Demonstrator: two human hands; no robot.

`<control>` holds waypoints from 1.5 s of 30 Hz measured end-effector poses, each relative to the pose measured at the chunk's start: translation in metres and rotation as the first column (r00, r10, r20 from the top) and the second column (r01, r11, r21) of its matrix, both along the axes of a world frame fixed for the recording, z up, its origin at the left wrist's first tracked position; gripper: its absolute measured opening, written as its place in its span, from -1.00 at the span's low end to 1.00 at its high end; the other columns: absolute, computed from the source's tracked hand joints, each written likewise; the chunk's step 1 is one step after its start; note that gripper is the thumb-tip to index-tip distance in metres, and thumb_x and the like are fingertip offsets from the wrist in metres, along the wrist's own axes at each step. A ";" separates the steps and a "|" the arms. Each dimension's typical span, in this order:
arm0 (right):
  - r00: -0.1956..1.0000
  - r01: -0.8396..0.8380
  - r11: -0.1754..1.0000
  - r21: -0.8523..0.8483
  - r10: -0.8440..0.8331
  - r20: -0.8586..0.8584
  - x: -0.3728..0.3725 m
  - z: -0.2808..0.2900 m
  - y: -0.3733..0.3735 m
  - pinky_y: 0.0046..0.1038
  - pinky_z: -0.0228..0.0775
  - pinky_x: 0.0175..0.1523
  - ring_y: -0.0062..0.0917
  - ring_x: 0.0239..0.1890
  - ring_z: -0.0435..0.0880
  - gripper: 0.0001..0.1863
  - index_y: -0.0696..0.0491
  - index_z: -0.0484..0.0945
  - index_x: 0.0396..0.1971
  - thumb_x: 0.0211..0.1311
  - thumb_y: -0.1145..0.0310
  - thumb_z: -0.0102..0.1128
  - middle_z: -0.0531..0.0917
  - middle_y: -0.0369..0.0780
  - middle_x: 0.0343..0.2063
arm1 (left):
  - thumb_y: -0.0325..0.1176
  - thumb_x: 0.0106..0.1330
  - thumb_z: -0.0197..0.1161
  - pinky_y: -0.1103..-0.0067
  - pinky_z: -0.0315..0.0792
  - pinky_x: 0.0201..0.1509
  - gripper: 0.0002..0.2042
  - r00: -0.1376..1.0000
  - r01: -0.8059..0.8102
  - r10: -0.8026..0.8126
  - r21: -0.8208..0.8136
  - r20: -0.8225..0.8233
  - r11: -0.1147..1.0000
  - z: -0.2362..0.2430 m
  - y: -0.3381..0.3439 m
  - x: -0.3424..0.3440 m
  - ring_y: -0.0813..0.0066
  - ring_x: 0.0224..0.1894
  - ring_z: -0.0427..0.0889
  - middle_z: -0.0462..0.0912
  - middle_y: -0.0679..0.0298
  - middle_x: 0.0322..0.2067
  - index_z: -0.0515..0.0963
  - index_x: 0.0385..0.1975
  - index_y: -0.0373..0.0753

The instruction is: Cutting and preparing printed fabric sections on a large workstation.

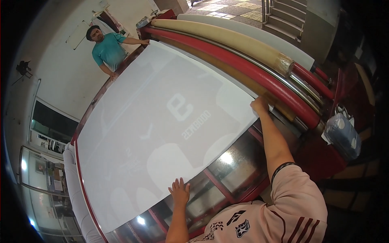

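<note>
A large white sheet (117, 150) with faint printed shapes seen through it lies across a red-framed machine bed (219, 182). My left hand (179, 190) rests on its near edge at the bottom centre, fingers spread. At its right corner, beside the rollers, my right hand (260, 104) has its fingers curled on the sheet's edge.
A co-worker (107, 52) in a teal shirt holds the sheet's far end. Along the right run red (243, 60), yellow (227, 36) and steel rollers, with a plastic-wrapped bundle (342, 133) at their near end. Stairs (285, 18) stand behind; white fabric (75, 182) hangs at the left.
</note>
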State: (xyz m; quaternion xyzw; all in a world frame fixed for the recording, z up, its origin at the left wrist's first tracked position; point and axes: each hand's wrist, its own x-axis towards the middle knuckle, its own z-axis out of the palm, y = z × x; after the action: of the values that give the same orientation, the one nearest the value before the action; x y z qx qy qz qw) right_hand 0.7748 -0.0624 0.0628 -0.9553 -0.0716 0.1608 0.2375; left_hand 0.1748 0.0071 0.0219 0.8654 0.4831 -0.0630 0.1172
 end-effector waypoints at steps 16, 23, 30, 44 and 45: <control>0.728 -0.416 0.901 -0.123 0.411 0.549 -0.085 -0.045 -0.006 -0.13 -0.10 0.56 -0.11 0.52 0.08 -0.17 0.15 0.16 0.44 0.36 -0.06 0.16 0.25 0.02 0.43 | 0.14 0.48 0.02 -0.14 0.01 0.45 -0.34 1.000 0.004 -0.005 0.050 0.026 0.999 -0.008 -0.020 0.019 -0.17 0.43 0.21 0.28 -0.09 0.39 0.30 0.41 -0.21; 0.874 -0.403 0.891 -0.209 0.443 0.202 -0.077 -0.062 -0.007 -0.18 -0.47 0.62 -0.20 0.61 -0.30 0.01 0.11 -0.12 0.54 0.40 -0.41 -0.30 -0.15 -0.05 0.57 | 0.11 0.50 0.01 -0.11 0.05 0.44 -0.33 0.998 0.040 -0.040 -0.008 -0.051 0.999 0.005 -0.021 0.032 -0.20 0.46 0.15 0.18 -0.16 0.43 0.23 0.44 -0.24; 0.886 -0.376 0.898 -0.227 0.420 0.195 -0.055 -0.062 -0.006 -0.18 -0.43 0.62 -0.22 0.61 -0.28 0.02 0.06 -0.14 0.55 0.37 -0.41 -0.22 -0.13 -0.10 0.57 | 0.14 0.50 -0.02 -0.12 -0.04 0.48 -0.32 0.999 0.009 -0.011 -0.066 -0.042 0.998 0.010 -0.027 0.051 -0.19 0.51 0.06 0.13 -0.14 0.45 0.17 0.48 -0.16; 0.888 -0.377 0.881 -0.284 0.431 0.160 -0.023 -0.058 -0.014 -0.21 -0.46 0.63 -0.25 0.61 -0.31 0.02 0.03 -0.18 0.56 0.37 -0.45 -0.34 -0.19 -0.13 0.58 | 0.23 0.49 -0.10 -0.17 -0.08 0.47 -0.27 0.988 0.088 -0.101 -0.107 -0.118 0.990 0.014 -0.031 0.078 -0.26 0.52 0.00 0.04 -0.14 0.49 0.13 0.50 -0.14; 0.890 -0.376 0.883 -0.282 0.429 0.157 -0.023 -0.058 -0.014 -0.21 -0.46 0.63 -0.25 0.61 -0.31 0.02 0.03 -0.17 0.56 0.37 -0.45 -0.33 -0.19 -0.13 0.58 | 0.23 0.49 -0.10 -0.17 -0.08 0.47 -0.27 0.988 0.088 -0.100 -0.105 -0.116 0.991 0.014 -0.031 0.078 -0.26 0.52 0.00 0.04 -0.14 0.49 0.13 0.50 -0.14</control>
State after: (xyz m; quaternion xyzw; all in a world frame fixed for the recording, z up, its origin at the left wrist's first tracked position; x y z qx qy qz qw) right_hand 0.7521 -0.0765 0.0044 -0.9527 -0.2744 0.1104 0.0703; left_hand 0.2532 -0.0239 0.0358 0.8748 0.4443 -0.1448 0.1278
